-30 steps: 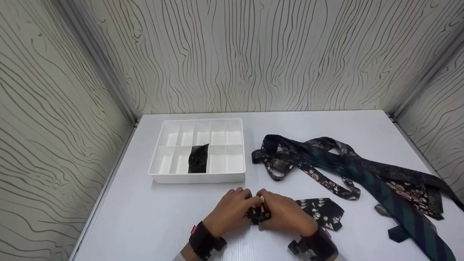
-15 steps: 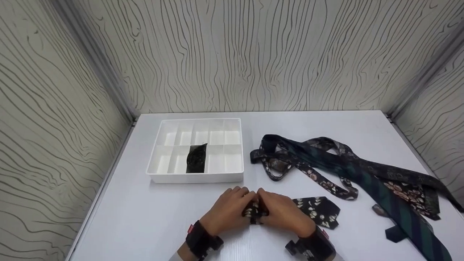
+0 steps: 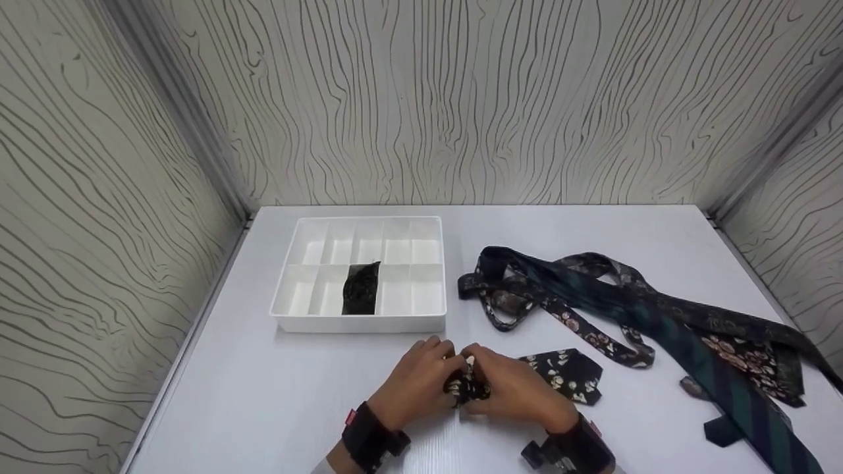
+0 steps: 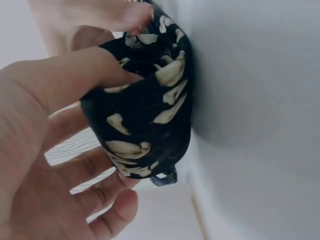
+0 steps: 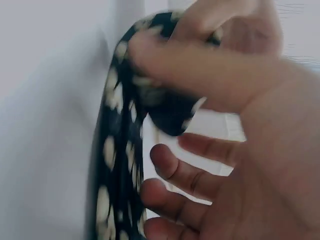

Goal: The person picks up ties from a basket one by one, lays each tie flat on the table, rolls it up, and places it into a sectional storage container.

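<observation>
A black necktie with cream flowers is partly rolled up at the front middle of the table, its pointed wide end lying flat to the right. My left hand holds the roll from the left. In the left wrist view its thumb reaches over the top of the rolled tie, and the fingers lie around the far side. From the right, my right hand pinches the same roll between thumb and index finger, its other fingers loosely curled. The right wrist view shows the unrolled length running beside those fingers.
A white divided tray stands behind the hands to the left, with a dark rolled tie in one front compartment. Right of it lies a tangled pile of ties, including a green and navy striped tie. Patterned walls enclose the white table.
The floral tie's flat end has drawn left, closer to my hands, as the roll turns between my fingers. Tray and tie pile stay in place.
</observation>
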Available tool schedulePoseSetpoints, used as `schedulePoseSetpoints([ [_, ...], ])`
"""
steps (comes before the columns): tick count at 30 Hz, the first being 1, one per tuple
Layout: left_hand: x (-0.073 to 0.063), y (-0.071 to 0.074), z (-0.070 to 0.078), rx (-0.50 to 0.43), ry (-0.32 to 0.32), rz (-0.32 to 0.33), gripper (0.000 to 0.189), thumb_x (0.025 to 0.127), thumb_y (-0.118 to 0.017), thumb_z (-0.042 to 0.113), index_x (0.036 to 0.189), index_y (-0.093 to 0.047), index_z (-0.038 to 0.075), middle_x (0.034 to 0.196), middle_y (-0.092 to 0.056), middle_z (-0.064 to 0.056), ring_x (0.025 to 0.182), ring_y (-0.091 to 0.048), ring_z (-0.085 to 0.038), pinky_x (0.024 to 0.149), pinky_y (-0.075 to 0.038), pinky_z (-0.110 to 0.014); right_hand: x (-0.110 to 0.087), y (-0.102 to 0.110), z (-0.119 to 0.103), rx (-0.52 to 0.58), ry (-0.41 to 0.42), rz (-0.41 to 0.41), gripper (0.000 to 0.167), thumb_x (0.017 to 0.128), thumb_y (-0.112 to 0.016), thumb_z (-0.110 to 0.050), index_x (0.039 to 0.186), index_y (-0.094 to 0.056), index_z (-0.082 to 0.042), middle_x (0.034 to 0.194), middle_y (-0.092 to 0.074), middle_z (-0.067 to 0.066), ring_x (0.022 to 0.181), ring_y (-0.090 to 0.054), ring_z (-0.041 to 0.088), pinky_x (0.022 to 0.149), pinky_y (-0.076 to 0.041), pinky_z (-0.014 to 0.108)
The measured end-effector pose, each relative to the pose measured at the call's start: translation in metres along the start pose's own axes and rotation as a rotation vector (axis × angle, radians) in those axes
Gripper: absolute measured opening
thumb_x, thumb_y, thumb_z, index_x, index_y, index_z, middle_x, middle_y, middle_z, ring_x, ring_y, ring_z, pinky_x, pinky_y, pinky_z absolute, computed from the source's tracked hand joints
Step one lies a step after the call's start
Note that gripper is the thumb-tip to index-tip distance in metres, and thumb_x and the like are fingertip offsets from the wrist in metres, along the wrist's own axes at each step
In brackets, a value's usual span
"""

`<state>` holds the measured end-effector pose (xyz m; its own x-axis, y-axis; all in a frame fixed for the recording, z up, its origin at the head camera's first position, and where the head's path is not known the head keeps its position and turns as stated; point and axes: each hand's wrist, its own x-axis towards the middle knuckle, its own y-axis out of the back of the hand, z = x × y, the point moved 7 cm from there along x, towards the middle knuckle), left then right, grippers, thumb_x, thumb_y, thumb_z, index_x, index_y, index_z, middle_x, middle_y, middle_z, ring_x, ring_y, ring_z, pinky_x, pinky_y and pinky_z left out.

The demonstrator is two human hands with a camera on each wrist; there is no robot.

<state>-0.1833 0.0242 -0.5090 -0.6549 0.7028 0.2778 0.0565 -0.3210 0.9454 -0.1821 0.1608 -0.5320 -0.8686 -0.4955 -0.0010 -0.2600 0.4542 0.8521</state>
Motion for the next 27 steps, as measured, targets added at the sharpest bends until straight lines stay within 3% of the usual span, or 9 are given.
schedulePoseSetpoints([
  [3,0.000,0.001,0.003,0.007,-0.019,0.014,0.049,0.076,-0.092,0.039,0.119,-0.074,0.022,0.108,-0.069,0.006,0.100,-0.059,-0.013,0.090,-0.052,-0.029,-0.002,0.000,-0.003,-0.042,0.044,0.033,0.064,0.081,-0.090,-0.035,0.132,-0.058,-0.013,0.115,-0.074,0.002,0.101,-0.074,0.026,0.085,-0.061,0.046],
  [6,0.000,0.002,0.005,-0.013,-0.042,0.035,0.051,0.077,-0.092,0.038,0.122,-0.071,0.024,0.107,-0.068,0.006,0.096,-0.058,-0.012,0.084,-0.051,-0.026,-0.003,0.000,-0.001,-0.069,0.035,0.030,0.067,0.080,-0.091,-0.032,0.133,-0.057,-0.008,0.115,-0.074,0.008,0.100,-0.075,0.031,0.085,-0.062,0.048],
  [11,0.000,0.004,0.007,-0.021,-0.069,0.057,0.042,0.074,-0.094,0.035,0.110,-0.073,0.027,0.100,-0.066,0.008,0.089,-0.056,-0.011,0.079,-0.046,-0.022,-0.004,0.001,0.008,-0.006,-0.040,-0.021,0.064,0.074,-0.095,-0.031,0.123,-0.055,-0.018,0.111,-0.073,0.003,0.098,-0.074,0.029,0.083,-0.060,0.049],
  [18,0.007,-0.001,0.012,-0.018,-0.082,0.013,0.041,0.074,-0.094,0.036,0.111,-0.078,0.028,0.101,-0.068,0.008,0.093,-0.054,-0.011,0.084,-0.046,-0.024,-0.006,0.003,0.006,0.016,-0.016,-0.051,0.062,0.076,-0.093,-0.038,0.124,-0.057,-0.022,0.114,-0.073,0.000,0.102,-0.073,0.025,0.086,-0.060,0.048],
  [23,0.005,-0.004,0.013,-0.020,-0.077,-0.003,0.055,0.077,-0.093,0.039,0.126,-0.073,0.024,0.108,-0.069,0.006,0.098,-0.058,-0.012,0.088,-0.050,-0.025,-0.010,0.003,0.004,-0.008,-0.034,-0.070,0.066,0.080,-0.090,-0.036,0.133,-0.060,-0.009,0.120,-0.074,0.010,0.107,-0.073,0.034,0.091,-0.060,0.053],
  [25,0.003,-0.005,0.013,-0.020,-0.075,-0.006,0.057,0.078,-0.093,0.036,0.128,-0.070,0.023,0.109,-0.070,0.005,0.098,-0.060,-0.012,0.088,-0.051,-0.026,-0.010,0.004,0.003,0.006,-0.039,-0.082,0.070,0.079,-0.091,-0.038,0.135,-0.058,-0.011,0.121,-0.074,0.010,0.107,-0.073,0.033,0.091,-0.060,0.053],
  [27,0.001,-0.006,0.012,-0.018,-0.065,-0.014,0.055,0.078,-0.093,0.033,0.127,-0.069,0.023,0.109,-0.070,0.005,0.097,-0.060,-0.012,0.088,-0.051,-0.027,-0.009,0.005,0.002,0.014,-0.034,-0.085,0.063,0.080,-0.090,-0.040,0.129,-0.058,-0.017,0.116,-0.074,0.006,0.104,-0.073,0.029,0.087,-0.060,0.048],
])
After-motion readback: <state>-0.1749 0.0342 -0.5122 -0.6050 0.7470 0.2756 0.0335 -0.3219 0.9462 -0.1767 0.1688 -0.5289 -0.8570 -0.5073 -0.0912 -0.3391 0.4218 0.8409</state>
